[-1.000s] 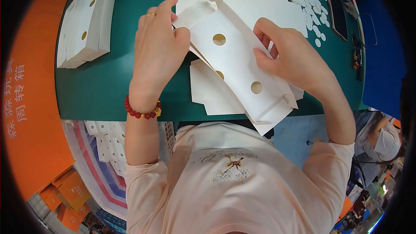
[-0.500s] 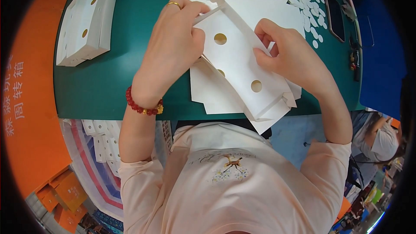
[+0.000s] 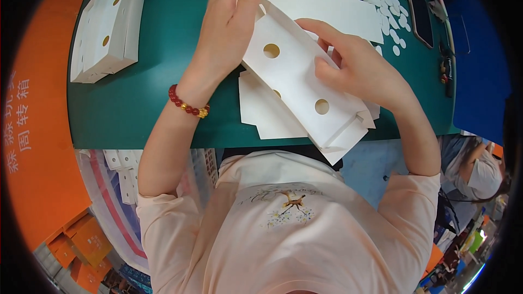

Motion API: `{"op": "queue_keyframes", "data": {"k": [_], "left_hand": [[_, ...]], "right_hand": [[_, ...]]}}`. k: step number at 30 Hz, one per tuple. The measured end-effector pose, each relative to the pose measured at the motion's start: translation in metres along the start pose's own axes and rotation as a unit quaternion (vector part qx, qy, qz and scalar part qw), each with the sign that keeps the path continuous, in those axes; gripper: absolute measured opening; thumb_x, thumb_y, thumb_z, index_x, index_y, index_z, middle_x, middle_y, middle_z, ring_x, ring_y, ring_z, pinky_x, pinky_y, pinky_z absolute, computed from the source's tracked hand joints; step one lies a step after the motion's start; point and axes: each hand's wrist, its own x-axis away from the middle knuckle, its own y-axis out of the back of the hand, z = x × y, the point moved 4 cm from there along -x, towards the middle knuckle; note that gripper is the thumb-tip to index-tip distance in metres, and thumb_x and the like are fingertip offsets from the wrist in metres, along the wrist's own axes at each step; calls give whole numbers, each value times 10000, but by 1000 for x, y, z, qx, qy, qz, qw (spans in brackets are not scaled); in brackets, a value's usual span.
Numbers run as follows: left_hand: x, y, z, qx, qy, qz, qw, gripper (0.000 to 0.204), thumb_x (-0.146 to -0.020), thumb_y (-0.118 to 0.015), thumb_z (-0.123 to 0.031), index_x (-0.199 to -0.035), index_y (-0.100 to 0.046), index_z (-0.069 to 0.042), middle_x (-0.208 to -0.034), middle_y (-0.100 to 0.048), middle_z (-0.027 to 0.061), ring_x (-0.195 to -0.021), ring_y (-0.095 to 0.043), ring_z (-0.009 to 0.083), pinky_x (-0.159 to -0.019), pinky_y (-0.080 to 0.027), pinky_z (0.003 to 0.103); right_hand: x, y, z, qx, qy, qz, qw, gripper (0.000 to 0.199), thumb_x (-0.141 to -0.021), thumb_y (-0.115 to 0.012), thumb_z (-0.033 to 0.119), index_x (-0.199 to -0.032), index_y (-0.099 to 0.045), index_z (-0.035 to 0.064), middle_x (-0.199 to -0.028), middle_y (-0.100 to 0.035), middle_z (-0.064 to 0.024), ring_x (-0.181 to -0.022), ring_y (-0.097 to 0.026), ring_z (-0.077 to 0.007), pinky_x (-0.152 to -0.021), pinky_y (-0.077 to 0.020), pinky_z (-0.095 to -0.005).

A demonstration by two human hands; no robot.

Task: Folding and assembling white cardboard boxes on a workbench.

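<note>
A white flat cardboard box blank (image 3: 297, 79) with two round holes lies tilted on the green table (image 3: 163, 103). My left hand (image 3: 226, 27), with a gold ring and a red bead bracelet, presses its fingers on the blank's upper left edge. My right hand (image 3: 354, 68) grips the blank's right side, fingers curled over the edge. Under it lies a stack of more white blanks (image 3: 267, 114).
Folded white boxes (image 3: 106, 32) are stacked at the table's far left. Several small white punched discs (image 3: 389, 0) and a dark phone (image 3: 420, 10) lie at the right. An orange crate (image 3: 32, 130) stands on the left. Another person (image 3: 479, 169) is at the lower right.
My left hand has slid up along the blank's left edge, away from me. The blank has been folded further. My right hand stays on its right side.
</note>
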Motion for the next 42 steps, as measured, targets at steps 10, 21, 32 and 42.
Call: {"op": "queue_keyframes", "data": {"k": [10,21,32,42], "left_hand": [[10,-5,0,420,201,281,839,729,-1082,-237,-564,-1595,-236,-45,-1554,-448,138,-1403,-455,233,-1152,-363,334],[-58,-11,-1,291,125,265,911,375,-1046,-556,-190,-1351,-603,23,-1295,-653,99,-1112,-600,142,-977,-468,265],[-55,-17,15,179,174,336,908,380,-1000,-584,-82,-1376,-610,-26,-1218,-696,67,-1006,-640,116,-827,-532,251],[51,9,-96,93,-249,367,891,233,-719,-816,-160,-874,-658,-89,-1375,-579,139,-1313,-536,370,-1111,-379,560]], "right_hand": [[1,-8,-3,4,20,-28,999,591,-873,-534,108,-1461,-477,123,-1078,-679,-172,-802,-636,-229,-769,-524,-332],[-39,29,23,63,56,-71,994,565,-885,-662,164,-1398,-471,24,-1185,-667,-257,-1094,-660,-393,-954,-524,-417],[41,13,4,166,347,-72,920,549,-754,-839,176,-1237,-595,87,-1387,-549,-166,-1305,-531,-348,-1030,-468,-420],[43,-9,-12,177,326,5,929,334,-695,-841,56,-912,-587,74,-1506,-469,-122,-1472,-345,-374,-1110,-417,-481]]}}
